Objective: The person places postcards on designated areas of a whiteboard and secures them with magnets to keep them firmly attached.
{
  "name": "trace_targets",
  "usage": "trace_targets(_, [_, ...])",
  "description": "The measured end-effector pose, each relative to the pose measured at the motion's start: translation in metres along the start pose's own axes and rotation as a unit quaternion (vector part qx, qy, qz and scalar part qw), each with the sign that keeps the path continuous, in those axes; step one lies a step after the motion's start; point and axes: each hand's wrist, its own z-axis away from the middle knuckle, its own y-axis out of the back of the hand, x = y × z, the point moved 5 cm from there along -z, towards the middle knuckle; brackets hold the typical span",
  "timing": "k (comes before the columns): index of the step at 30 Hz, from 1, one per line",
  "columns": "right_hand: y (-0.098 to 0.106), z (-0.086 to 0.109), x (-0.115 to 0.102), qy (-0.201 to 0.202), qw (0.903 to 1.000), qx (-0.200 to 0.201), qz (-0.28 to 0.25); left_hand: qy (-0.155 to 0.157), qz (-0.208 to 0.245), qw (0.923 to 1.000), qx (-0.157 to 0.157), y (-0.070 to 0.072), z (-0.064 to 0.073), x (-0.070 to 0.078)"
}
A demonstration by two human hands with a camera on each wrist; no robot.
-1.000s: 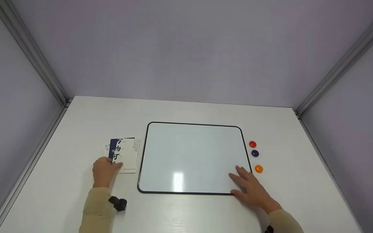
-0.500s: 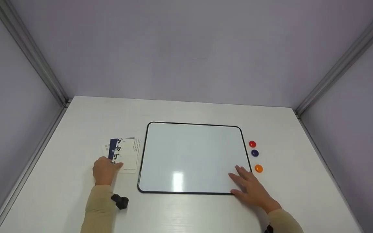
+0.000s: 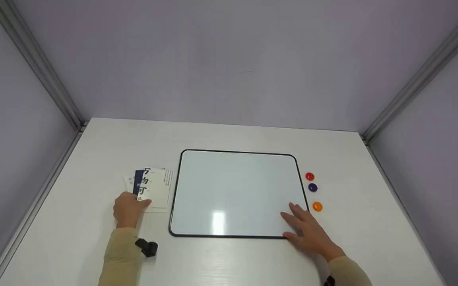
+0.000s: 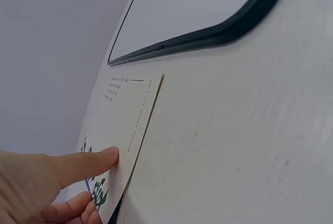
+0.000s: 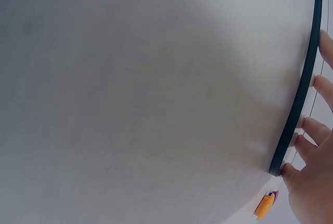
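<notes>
Now, left fingers [image 4: 93,164] pinch printed cards [image 3: 158,188] while right fingers [image 3: 291,219] lie spread on the whiteboard [image 3: 233,186].

A plain lilac-grey back wall [image 3: 229,43] rises behind a white table [image 3: 229,137], with a matching left wall [image 3: 14,99] and right wall [image 3: 447,139] flanking it. A grey left corner strip [image 3: 39,61] and right corner strip [image 3: 424,75] slant downward; soft light [image 3: 217,264] gleams on the tabletop.
</notes>
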Motion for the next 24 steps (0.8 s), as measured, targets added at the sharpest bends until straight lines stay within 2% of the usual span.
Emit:
trace_targets(7, [-0.0005, 0.0003, 0.0006, -0.005, 0.9999, -0.008, 0.005, 0.006, 0.074, 0.9972, 0.016, -0.0004, 0.0043, -0.0015])
trace_targets(15, [-0.0001, 0.0001, 0.0012, -0.004, 1.0, -0.006, -0.001, 0.006, 0.097, 0.9951, -0.02, 0.0014, 0.0005, -0.0015])
trace_targets(24, [0.0003, -0.0018, -0.0013, 0.005, 1.0, -0.004, 0.004, -0.004, 0.137, 0.9902, -0.028, 0.0031, 0.0013, -0.0037])
